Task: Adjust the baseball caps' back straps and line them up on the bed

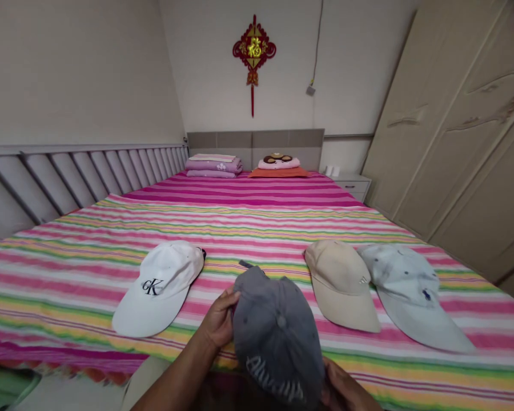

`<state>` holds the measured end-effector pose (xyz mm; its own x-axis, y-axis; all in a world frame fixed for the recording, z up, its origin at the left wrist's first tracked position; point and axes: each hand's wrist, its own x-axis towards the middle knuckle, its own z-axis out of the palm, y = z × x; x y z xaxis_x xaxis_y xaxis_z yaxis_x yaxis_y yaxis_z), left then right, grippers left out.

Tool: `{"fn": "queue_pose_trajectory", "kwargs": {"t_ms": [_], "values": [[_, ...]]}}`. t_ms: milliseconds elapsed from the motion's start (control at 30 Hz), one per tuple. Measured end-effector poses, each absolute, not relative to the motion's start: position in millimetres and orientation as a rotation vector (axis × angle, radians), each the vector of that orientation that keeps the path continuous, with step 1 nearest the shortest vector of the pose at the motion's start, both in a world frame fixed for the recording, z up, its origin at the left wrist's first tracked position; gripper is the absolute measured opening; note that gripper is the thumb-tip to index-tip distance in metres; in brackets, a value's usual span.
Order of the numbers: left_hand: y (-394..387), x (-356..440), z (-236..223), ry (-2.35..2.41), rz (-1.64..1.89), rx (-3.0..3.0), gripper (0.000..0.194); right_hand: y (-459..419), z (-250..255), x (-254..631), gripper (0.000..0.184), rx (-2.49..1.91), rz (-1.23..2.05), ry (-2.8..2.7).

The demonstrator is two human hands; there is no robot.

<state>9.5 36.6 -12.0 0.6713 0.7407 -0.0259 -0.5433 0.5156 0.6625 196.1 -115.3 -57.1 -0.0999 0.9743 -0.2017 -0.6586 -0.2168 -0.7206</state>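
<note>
Between my two hands is a dark grey baseball cap (pixel 278 325) with white lettering on its front, held over the near edge of the bed. My left hand (pixel 220 317) grips its left rim, thumb on the outer cloth. On the other side my right hand (pixel 340 385) has its fingers closed on the cap's lower right edge, partly hidden by it. A white cap (pixel 171 285) with black letters lies to the left. To the right rest a beige cap (pixel 340 285) and a pale grey-white cap (pixel 405 294) with a small dark emblem, side by side and touching.
The bed has a striped cover (pixel 248 228). Folded purple bedding (pixel 214 166) and a pink and orange stack (pixel 278 168) lie by the headboard (pixel 286 142). A railing (pixel 81 171) runs along the left, a wardrobe (pixel 449 137) stands right, beside a nightstand (pixel 351 185).
</note>
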Motion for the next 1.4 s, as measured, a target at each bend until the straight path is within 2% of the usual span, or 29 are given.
{"fn": "queue_pose_trajectory", "kwargs": {"t_ms": [133,200,300,467,667,833,933,1000,1200,1400], "values": [[8,18,-2,0.254,0.655,0.820,0.044,-102,-31,203,0.042,-0.781,1.631,-0.442],[1,18,3,0.249,0.606,0.843,0.046,-95,-15,201,0.037,-0.780,1.572,-0.431],[-3,13,10,0.293,0.595,0.856,0.044,-91,2,197,0.035,-0.717,1.587,-0.430],[-7,11,20,0.332,0.550,0.962,0.031,-97,9,195,0.026,-0.707,1.533,-0.548],[-13,17,29,0.374,0.430,1.018,0.037,-102,11,202,0.028,-0.779,1.492,-0.626],[-16,18,28,0.507,0.386,1.055,0.024,-103,17,205,0.028,-0.873,1.446,-0.695],[-19,19,30,0.507,0.395,0.977,0.028,-102,21,206,0.028,-0.973,1.401,-0.832],[-19,21,31,0.518,0.413,0.934,0.029,-101,25,207,0.025,-1.062,1.278,-1.063],[-20,26,25,0.616,0.414,0.984,0.016,-104,49,199,0.014,-1.106,0.554,-1.860],[-22,25,21,0.607,0.458,1.048,0.017,-106,48,185,0.024,-1.180,0.028,-2.008]]}}
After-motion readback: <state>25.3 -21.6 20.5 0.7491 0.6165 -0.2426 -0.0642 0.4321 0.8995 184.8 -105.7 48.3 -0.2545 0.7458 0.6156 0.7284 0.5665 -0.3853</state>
